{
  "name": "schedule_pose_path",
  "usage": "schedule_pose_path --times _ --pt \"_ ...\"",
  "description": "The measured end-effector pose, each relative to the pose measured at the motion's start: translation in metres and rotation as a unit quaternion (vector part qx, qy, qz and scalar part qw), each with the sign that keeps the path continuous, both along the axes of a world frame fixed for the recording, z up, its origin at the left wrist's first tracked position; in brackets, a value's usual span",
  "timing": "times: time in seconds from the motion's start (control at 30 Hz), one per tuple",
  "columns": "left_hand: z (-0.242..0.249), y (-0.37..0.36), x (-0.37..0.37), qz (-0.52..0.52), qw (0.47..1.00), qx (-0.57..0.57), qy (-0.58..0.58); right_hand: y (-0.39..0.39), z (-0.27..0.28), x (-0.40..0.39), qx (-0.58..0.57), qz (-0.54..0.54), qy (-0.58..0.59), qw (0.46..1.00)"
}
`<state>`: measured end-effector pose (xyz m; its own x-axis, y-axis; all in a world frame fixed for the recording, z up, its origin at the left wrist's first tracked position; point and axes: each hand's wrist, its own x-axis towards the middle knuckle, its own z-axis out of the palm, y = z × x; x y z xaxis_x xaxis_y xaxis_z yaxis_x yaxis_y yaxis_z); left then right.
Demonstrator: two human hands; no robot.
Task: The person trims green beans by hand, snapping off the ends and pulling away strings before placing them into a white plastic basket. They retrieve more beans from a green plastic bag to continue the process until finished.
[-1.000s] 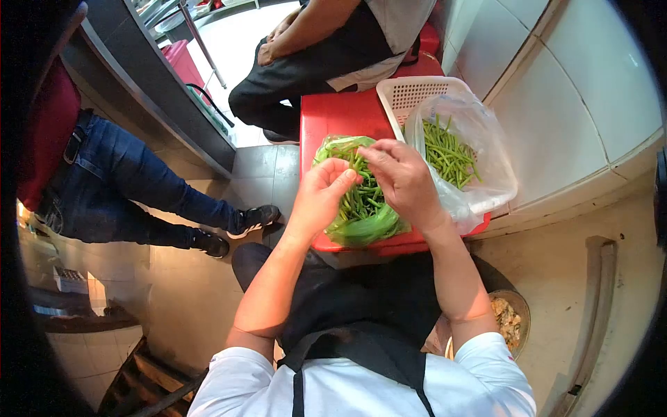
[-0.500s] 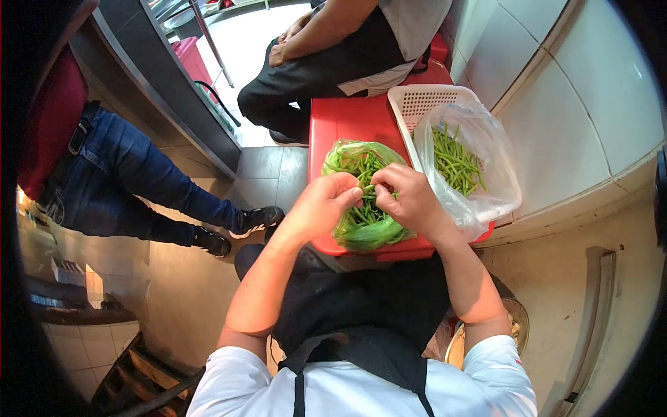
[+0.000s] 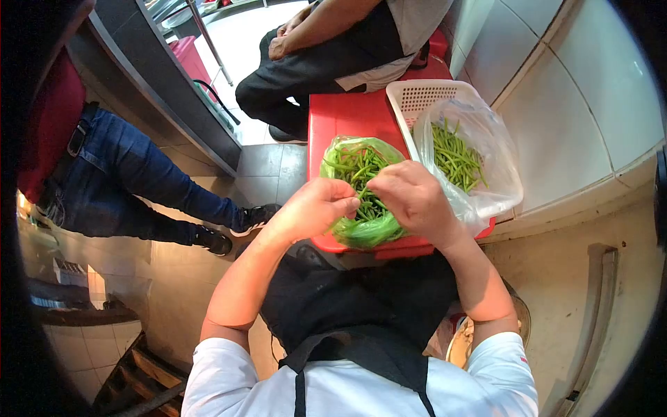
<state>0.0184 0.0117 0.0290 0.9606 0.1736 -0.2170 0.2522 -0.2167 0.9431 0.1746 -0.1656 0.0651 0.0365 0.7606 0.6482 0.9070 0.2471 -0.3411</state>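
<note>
A green plastic bag (image 3: pixel 372 235) lies open on the red bench, holding a heap of green beans (image 3: pixel 351 163). Over its near side, my left hand (image 3: pixel 321 207) pinches a green bean between thumb and forefinger. Facing it from the right, my right hand (image 3: pixel 415 198) is closed with its fingertips pinched on a green bean, mostly hidden by the fingers. Just right of the bag stands a white plastic basket (image 3: pixel 410 94), lined with a clear bag (image 3: pixel 497 139) that contains more green beans (image 3: pixel 456 158).
The red bench (image 3: pixel 340 115) runs away from me. A person in dark trousers (image 3: pixel 299 76) sits at its far end. Another person in jeans (image 3: pixel 132 163) stands at left. A tiled wall (image 3: pixel 563 132) closes the right side; a round metal container (image 3: pixel 521 323) is low beside me.
My hands have moved slightly apart: the left drew back a little to the left, and the right turned and rose. The bags and basket stay in place.
</note>
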Motion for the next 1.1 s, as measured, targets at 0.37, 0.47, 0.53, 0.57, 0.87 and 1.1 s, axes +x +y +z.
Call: schedule_pose_path --times 0.37,0.47,0.53,0.57,0.87,1.1 --pt "0.026 -0.015 -0.015 -0.023 0.987 0.159 0.011 -0.006 -0.027 -0.012 -0.145 0.021 -0.123 0.981" --pt "0.023 -0.013 -0.017 -0.032 0.991 0.126 0.008 -0.003 -0.043 -0.013 -0.065 0.04 0.031 0.997" --pt "0.017 -0.009 -0.019 -0.027 0.999 0.019 -0.028 -0.006 -0.044 -0.018 -0.099 0.015 0.311 0.945" --pt "0.013 -0.008 -0.019 -0.024 0.998 -0.037 -0.044 -0.007 -0.045 -0.02 -0.114 0.002 0.445 0.888" --pt "-0.017 -0.02 0.005 0.231 0.847 -0.43 -0.213 0.025 -0.067 0.002 -0.01 -0.182 0.167 0.969" --pt "-0.018 -0.025 0.013 0.331 0.843 -0.349 -0.243 0.009 -0.055 -0.043 -0.022 -0.081 0.532 0.842"
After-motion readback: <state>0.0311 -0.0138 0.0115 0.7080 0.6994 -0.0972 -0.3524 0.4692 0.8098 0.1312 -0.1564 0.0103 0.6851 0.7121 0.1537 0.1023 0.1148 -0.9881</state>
